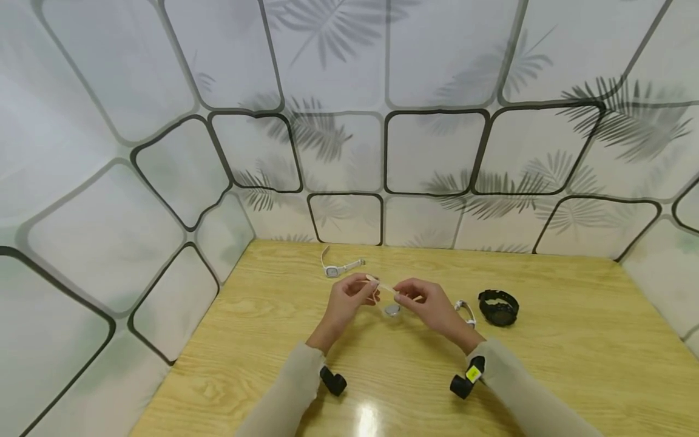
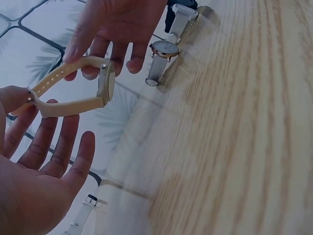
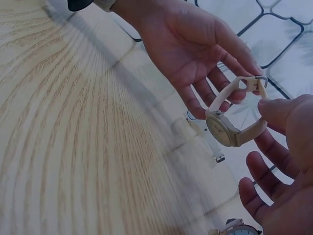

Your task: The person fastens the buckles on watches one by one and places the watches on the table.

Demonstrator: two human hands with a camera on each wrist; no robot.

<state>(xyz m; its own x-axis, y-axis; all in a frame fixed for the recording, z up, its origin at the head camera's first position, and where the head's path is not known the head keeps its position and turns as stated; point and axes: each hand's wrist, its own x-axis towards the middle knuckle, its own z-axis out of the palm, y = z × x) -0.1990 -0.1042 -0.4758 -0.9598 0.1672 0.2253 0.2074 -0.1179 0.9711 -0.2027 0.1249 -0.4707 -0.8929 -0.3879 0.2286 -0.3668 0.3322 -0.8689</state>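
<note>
Beige watch (image 2: 105, 83) held above middle of wooden table (image 1: 573, 340), both hands pinching strap: left hand (image 1: 349, 300) at buckle end, right hand (image 1: 423, 303) at other. Keep strap ends aligned, pinch light, feed tip squarely into buckle.

Both hands on a beige rubber-strapped wristwatch (image 3: 230, 129) above a light wooden table (image 3: 73, 147).
Right hand (image 3: 279, 171) thumb presses the strap near the buckle; left hand (image 3: 195, 54) fingers support the other strap.

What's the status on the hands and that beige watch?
Left hand and right hand both pinch the beige watch, held above the table. Nothing in the way.
</note>
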